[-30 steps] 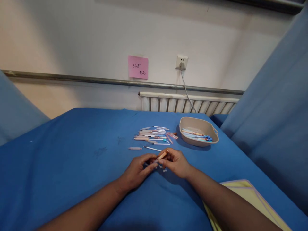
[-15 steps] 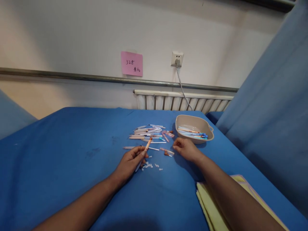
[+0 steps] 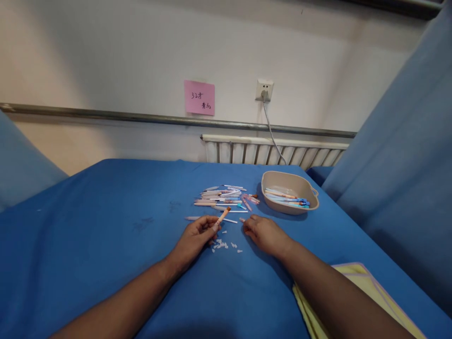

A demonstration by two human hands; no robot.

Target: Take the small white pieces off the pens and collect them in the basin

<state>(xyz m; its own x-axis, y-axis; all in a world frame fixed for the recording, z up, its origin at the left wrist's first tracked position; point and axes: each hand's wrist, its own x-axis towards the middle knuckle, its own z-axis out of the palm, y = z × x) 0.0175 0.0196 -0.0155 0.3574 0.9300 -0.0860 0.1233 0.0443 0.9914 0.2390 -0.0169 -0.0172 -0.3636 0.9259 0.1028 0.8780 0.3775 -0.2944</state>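
Blue cover (image 3: 106, 263): spreads beneath everything on the work surface.
Yellow cloth (image 3: 374, 292): near right, partly under the right forearm.
Beige basin (image 3: 289, 180): far right, upright, a loop handle on its right side; holds several slim pens (image 3: 282, 198), light blue and orange, lying flat toward its near side, darker blue ends to the right.
Right hand (image 3: 266, 234): right of centre, nearer than the basin, fingers curled low at a small pinkish piece (image 3: 242, 220); cannot tell whether they grip it.
Left hand (image 3: 196, 235): near centre, thumb and fingers closed around 1 orange pen (image 3: 223, 216), tilted, brown end up and far right.
Pen-part pile (image 3: 210, 196): beyond the hands, left of the basin, pale barrels among thin white rods.
White bits (image 3: 221, 244): scattered between the hands, on the near side.
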